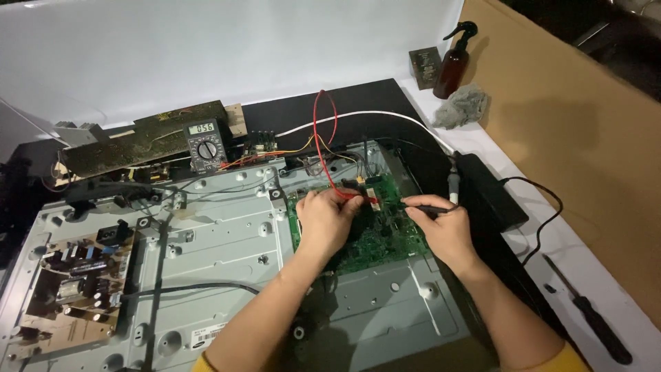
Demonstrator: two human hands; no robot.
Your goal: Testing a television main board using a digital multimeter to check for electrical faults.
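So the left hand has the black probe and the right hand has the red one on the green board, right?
Reversed. The head view shows the left hand holding the red probe and the right hand holding the black probe, both over the green board.

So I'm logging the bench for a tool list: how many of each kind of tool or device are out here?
Grey digital multimeter with dial: 1
Test probes: 2, red in the left hand, black in the right hand
Black-handled screwdriver: 1
Amber spray bottle: 1
Black power adapter brick: 1
Total: 6
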